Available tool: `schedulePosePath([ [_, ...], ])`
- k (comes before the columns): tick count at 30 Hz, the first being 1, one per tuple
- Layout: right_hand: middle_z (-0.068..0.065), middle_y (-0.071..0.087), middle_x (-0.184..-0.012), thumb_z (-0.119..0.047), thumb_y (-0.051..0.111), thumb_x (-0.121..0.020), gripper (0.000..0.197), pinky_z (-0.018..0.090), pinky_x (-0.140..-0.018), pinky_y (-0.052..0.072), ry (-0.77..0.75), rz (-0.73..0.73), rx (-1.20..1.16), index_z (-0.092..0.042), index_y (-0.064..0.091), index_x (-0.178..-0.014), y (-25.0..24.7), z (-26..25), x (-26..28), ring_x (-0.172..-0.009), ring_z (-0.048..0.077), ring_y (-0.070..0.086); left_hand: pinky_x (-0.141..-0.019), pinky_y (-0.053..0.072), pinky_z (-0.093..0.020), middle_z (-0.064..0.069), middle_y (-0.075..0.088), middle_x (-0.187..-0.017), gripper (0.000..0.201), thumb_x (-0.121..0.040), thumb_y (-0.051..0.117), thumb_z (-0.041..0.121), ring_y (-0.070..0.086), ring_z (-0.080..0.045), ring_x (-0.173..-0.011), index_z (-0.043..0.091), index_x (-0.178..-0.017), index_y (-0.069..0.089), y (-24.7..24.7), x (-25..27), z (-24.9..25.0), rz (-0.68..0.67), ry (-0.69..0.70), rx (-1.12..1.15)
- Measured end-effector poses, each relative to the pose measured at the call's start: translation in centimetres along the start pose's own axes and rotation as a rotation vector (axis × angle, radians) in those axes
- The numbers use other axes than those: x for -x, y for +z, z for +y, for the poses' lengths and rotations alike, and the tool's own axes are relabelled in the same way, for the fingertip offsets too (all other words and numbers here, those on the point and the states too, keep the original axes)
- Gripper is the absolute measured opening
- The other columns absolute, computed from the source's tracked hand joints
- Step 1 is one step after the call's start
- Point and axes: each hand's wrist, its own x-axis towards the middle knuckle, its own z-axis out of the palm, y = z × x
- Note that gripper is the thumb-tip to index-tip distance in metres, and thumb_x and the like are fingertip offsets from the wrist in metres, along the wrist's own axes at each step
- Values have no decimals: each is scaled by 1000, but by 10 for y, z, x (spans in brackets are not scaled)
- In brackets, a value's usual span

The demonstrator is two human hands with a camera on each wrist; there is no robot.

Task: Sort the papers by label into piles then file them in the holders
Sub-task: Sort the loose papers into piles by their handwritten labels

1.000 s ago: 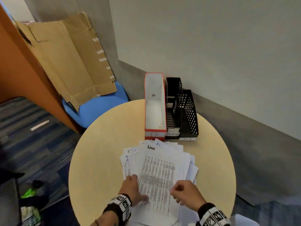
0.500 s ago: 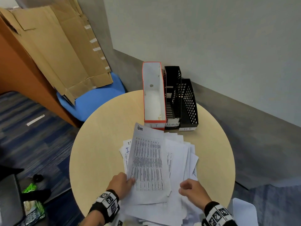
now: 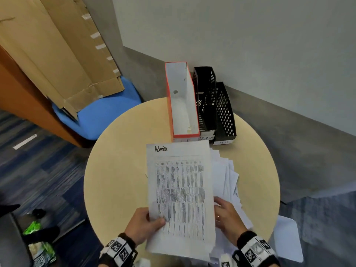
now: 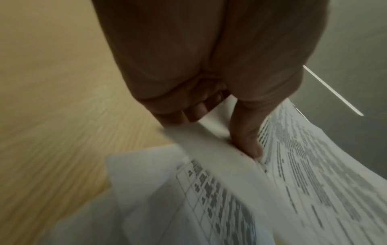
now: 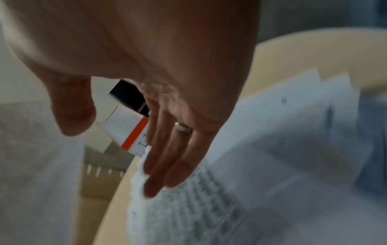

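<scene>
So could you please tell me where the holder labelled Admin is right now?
In the head view the Admin holder stands at the table's far edge, middle of three, between the red-trimmed white holder and the other black holder.

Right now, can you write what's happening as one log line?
left hand: holds Admin sheet lifted | right hand: open over loose papers | holders: no papers seen inside

Grey wall, blue-striped carpet, blue chair under cardboard
</scene>
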Motion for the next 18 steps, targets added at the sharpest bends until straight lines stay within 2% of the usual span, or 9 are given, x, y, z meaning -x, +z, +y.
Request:
schedulePosePath([
  [2,18,72,-121,-38,63,-94,43,50,-95,56,8,8,-250,-10,71,-126,14,-3,6,-110,38,69,-82,62,-34,3,81,-91,10,-84,83,16,77,-14,-85,12,-92,80,3,0,0,-40,17,-22],
  [3,19,69,-127,-41,53,-100,45,57,-105,48,4,24,-362,-11,68,-130,16,-2,8,-118,40,65,-82,62,-35,4,80,-90,11,-83,84,20,77,-13,-85,14,-91,80,4,-1,0,-45,28,-40],
  [4,20,67,-132,-44,46,-104,48,61,-110,42,-4,36,-422,-12,65,-134,17,0,10,-124,41,61,-83,63,-37,5,80,-91,14,-81,83,24,77,-13,-85,15,-91,80,5,-3,-1,-46,44,-54],
  [6,21,65,-134,-47,46,-104,51,63,-112,39,-12,68,-376,-11,64,-136,17,6,11,-126,43,60,-85,62,-42,7,80,-93,18,-79,81,30,76,-12,-87,18,-93,80,8,-5,-5,-44,68,-55],
  [9,13,71,-127,-30,56,-102,38,55,-106,47,-82,123,-190,-8,65,-132,15,14,15,-120,35,66,-86,62,-42,15,78,-96,15,-84,79,33,74,-5,-88,26,-98,79,12,-7,-8,-2,83,-66],
  [12,1,78,-111,-8,70,-94,22,38,-90,57,-138,237,186,-16,74,-114,9,19,22,-101,18,74,-85,62,-43,14,79,-96,13,-87,79,30,75,-7,-87,28,-100,78,19,-10,-6,18,91,-16],
  [15,-3,80,-97,-1,70,-92,21,28,-75,56,-116,387,296,-19,77,-100,-8,31,21,-89,16,76,-84,63,-39,14,80,-95,18,-86,82,34,76,-7,-85,25,-102,78,29,-11,1,-44,63,20],
  [16,-5,80,-94,-2,71,-91,19,27,-72,55,-100,439,279,-18,78,-99,-14,31,21,-87,16,76,-80,64,-34,14,79,-91,19,-85,83,37,76,-5,-81,25,-98,78,32,-11,4,-88,55,-10],
  [18,-2,80,-92,-5,72,-91,15,29,-70,54,-67,532,224,-17,78,-97,-32,29,18,-86,20,75,-59,58,-25,10,78,-75,23,-80,85,42,69,-7,-59,22,-84,77,38,-11,11,-199,26,-113],
])
